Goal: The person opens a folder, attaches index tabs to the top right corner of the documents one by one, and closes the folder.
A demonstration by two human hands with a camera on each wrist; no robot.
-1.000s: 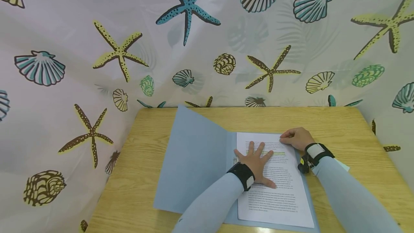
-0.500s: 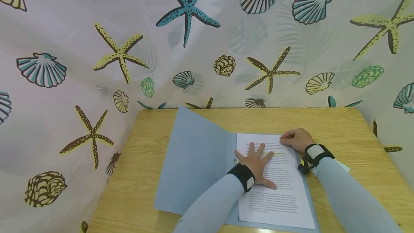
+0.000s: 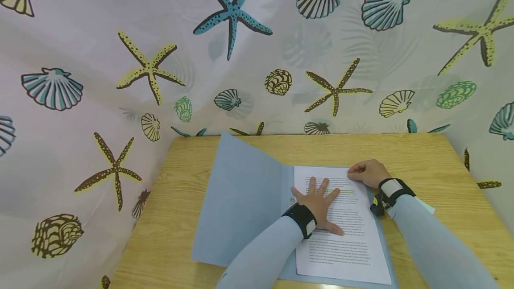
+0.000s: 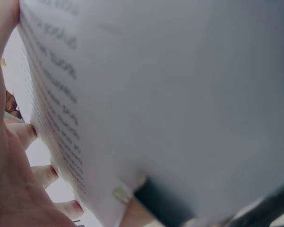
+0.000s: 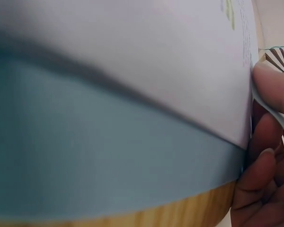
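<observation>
An opened light blue folder [image 3: 245, 204] lies on the table, its left cover raised at a slant. A stack of printed pages [image 3: 341, 262] rests on the folder's right side, with one line highlighted yellow-green near the top. My left hand [image 3: 317, 202] is spread over the upper middle of the pages, fingers straight and apart. Beside that wrist a metal fastener [image 3: 292, 200] shows at the folder's spine. At the top right corner my right hand [image 3: 369, 171] pinches the paper between thumb and curled fingers; the right wrist view shows the thumb [image 5: 274, 87] on top.
The folder lies on a wooden table [image 3: 160, 217]. A pale blue-green piece [image 3: 425, 206] shows partly from behind the right forearm. A curtain [image 3: 257, 70] printed with shells and starfish hangs behind the table and along its sides.
</observation>
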